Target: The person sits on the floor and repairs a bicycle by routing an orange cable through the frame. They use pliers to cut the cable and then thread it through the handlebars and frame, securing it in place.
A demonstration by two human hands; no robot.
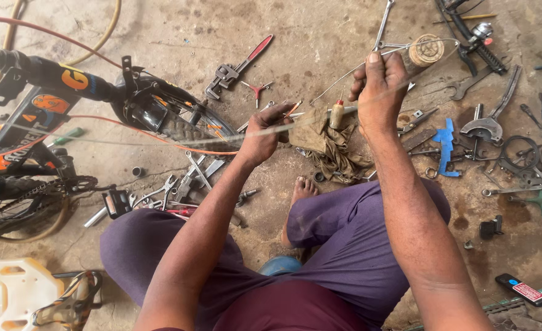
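I sit on a dirty concrete floor with a thin steel cable (344, 76) stretched between my hands. My left hand (265, 132) pinches the cable near its left part, where it runs on toward the bicycle. Held higher, my right hand (378, 89) grips the cable, which loops past a small round wooden spool (426, 52) just beyond my fingers. A black and orange bicycle (56, 104) lies to my left, its tyre (188, 125) close to my left hand. A dirty brown rag (329, 147) lies on the floor under my hands.
Many tools are scattered around: a pipe wrench with a red handle (237, 67), spanners (191, 178), a blue tool (446, 144), pliers (488, 119), a small oil bottle (337, 113). A white plastic can (19, 294) stands at the lower left. My bare foot (301, 190) rests between my knees.
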